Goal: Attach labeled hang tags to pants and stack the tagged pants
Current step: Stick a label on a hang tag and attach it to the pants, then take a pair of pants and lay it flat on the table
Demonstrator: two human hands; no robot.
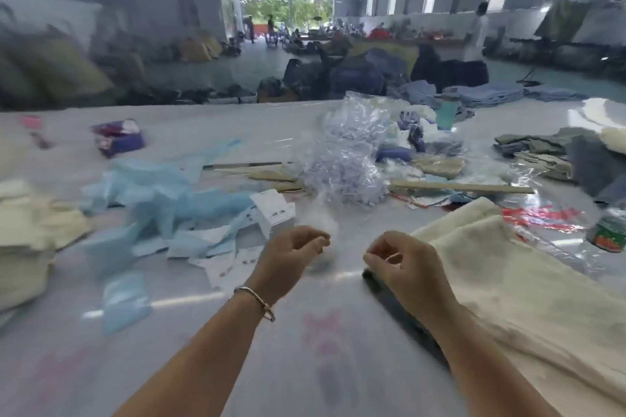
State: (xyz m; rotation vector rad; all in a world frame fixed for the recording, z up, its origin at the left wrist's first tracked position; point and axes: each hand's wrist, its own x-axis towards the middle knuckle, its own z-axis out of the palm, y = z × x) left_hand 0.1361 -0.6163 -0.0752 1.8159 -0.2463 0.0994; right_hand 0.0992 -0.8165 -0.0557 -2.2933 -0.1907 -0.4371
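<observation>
I see both hands raised just above the counter [338, 366], near its front edge, a small gap between them. My left hand [291, 256] has its fingers curled, thumb near forefinger; whether that grip pinches anything I cannot tell through the blur. The right hand [399, 261] curls likewise, equally unclear. Cream pants [508, 281] lie flat along the counter's right edge, beside my right forearm.
</observation>
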